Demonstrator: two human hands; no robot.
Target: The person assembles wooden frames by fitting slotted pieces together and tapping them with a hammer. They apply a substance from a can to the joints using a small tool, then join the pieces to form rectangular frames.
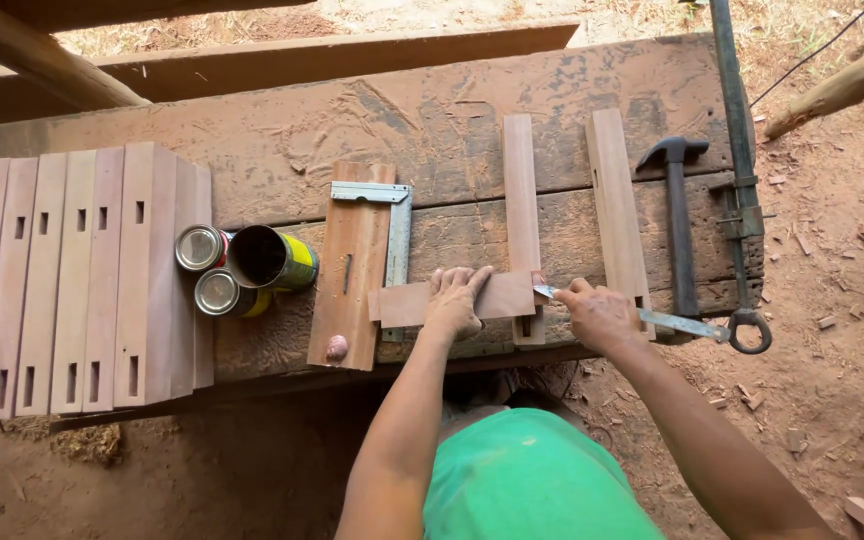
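From the head view, the left hand [455,300] lies flat, fingers spread, on a short wooden piece [412,303] lying across the counter [452,120]. The right hand [597,315] has its grip pinched around a small blade [544,291] at the piece's end; most of the tool is hidden by the fingers. Two upright slats [520,180] stand behind, three tins [242,270] sit left, one hammer [679,220] right. Stacked mortised boards [72,280] run off the frame's edge.

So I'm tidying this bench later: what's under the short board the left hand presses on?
The short board under the left hand lies across a metal square and an upright slat. The bench beneath is covered there.
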